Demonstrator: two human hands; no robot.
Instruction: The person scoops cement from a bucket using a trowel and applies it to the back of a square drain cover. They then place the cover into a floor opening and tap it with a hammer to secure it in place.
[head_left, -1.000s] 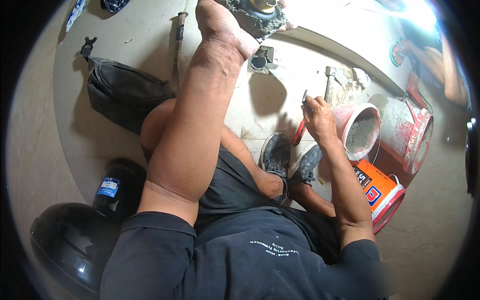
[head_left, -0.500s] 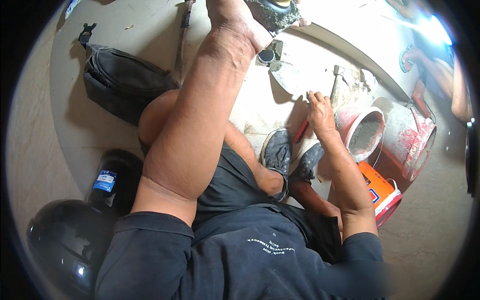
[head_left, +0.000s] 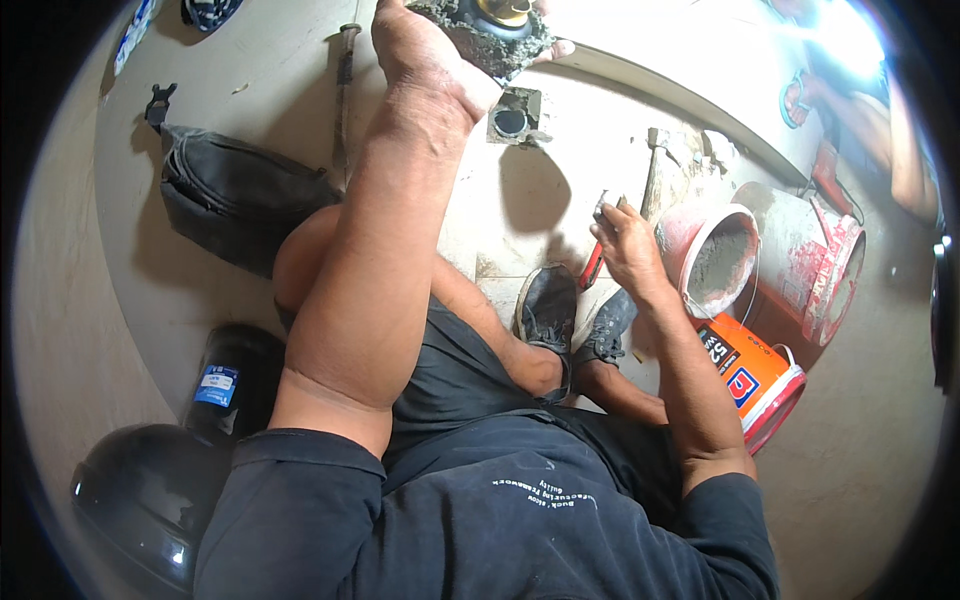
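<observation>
My left hand (head_left: 425, 55) is stretched out palm up under a floor drain (head_left: 507, 14) with a brass-coloured middle. Rough grey mortar (head_left: 485, 50) coats the drain's side. Near it in the floor is a square cut-out with a round pipe opening (head_left: 510, 122). My right hand (head_left: 632, 250) is closed in front of my shoes, its fingers round a trowel (head_left: 604, 203) seen almost edge-on. A blade-shaped shadow falls on the floor to its left. Just below that hand shows a red handle (head_left: 592, 266); I cannot tell what it belongs to.
Right of my right arm lie a mortar-filled bucket (head_left: 725, 262), another dirty bucket (head_left: 835, 280) and an orange bucket (head_left: 745, 365). A hammer-like tool (head_left: 655, 165) lies beyond. At left are a black bag (head_left: 240, 195) and helmet (head_left: 140, 500). Another person's arm (head_left: 905, 150) shows far right.
My left hand has shifted slightly left with the drain, uncovering more of the pipe opening. The trowel has turned from showing its flat blade to nearly edge-on.
</observation>
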